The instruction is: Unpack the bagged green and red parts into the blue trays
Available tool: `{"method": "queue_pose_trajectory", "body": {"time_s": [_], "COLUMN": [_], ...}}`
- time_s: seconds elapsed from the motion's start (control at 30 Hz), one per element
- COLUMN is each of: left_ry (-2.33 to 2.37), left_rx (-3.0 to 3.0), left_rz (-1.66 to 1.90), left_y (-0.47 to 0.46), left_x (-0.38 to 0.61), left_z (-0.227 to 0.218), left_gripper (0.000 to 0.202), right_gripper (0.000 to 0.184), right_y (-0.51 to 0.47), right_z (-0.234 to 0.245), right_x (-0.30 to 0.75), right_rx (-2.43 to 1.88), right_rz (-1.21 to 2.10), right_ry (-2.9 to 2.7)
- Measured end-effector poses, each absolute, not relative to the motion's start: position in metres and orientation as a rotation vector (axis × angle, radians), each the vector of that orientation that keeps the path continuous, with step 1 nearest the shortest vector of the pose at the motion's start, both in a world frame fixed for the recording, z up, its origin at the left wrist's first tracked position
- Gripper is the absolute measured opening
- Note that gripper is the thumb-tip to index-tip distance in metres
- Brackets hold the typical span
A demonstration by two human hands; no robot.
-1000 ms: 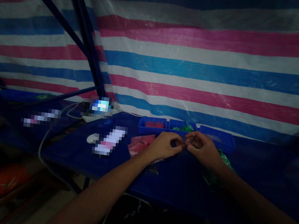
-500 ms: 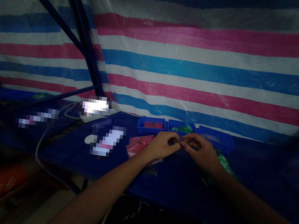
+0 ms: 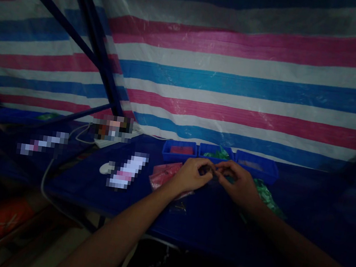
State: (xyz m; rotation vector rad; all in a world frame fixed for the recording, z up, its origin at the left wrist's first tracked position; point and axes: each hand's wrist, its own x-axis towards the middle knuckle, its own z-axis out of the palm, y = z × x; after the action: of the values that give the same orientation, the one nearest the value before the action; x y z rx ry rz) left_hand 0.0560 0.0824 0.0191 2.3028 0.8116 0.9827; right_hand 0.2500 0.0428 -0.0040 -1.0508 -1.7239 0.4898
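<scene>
My left hand [image 3: 194, 174] and my right hand [image 3: 236, 180] meet over the blue table, thumbs and fingertips pinched close together. Something small and dark seems to be between the fingertips, too dim to name. Pink plastic packets [image 3: 163, 175] lie beside and partly under my left wrist. A small clear bag [image 3: 178, 207] rests on the table just below that wrist. Green plastic packets [image 3: 267, 197] lie beside my right hand and are partly hidden by the forearm.
Behind the hands stand a blue bin with pink contents [image 3: 178, 156], one with green packets [image 3: 217, 156] and a third blue bin [image 3: 260, 171]. To the left are a blurred-out phone-like object [image 3: 129, 171], a white round object [image 3: 107, 167] and a power strip [image 3: 110, 142]. Another person sits far left.
The fingertips have shifted slightly, with the hands still together in the same place. The blurred-out screen on the power strip has gone from bright white to darker. The camera view has moved slightly.
</scene>
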Motion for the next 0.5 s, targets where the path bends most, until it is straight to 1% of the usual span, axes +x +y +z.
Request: {"method": "queue_pose_trajectory", "body": {"time_s": [0.13,0.23,0.3,0.5], "left_ry": [0.769,0.777,0.795,0.786], "left_rx": [2.276,2.249,2.243,2.218], "left_rz": [1.016,1.064,1.076,1.143], "left_y": [0.0816,0.0815,0.0825,0.0896], "left_x": [0.0560,0.0549,0.0539,0.0549], "left_z": [0.0205,0.0231,0.0247,0.0209], "left_gripper": [0.019,0.013,0.013,0.017], "right_gripper": [0.024,0.032,0.036,0.037], "right_y": [0.0445,0.0462,0.0472,0.0507], "right_z": [-0.0055,-0.0062,-0.0059,-0.0062], "right_x": [0.2500,0.2497,0.2499,0.2525], "right_rx": [-1.065,-1.057,-1.035,-0.936], "right_rz": [0.565,0.662,0.747,0.991], "right_ry": [-1.638,-1.564,-1.521,-1.437]}}
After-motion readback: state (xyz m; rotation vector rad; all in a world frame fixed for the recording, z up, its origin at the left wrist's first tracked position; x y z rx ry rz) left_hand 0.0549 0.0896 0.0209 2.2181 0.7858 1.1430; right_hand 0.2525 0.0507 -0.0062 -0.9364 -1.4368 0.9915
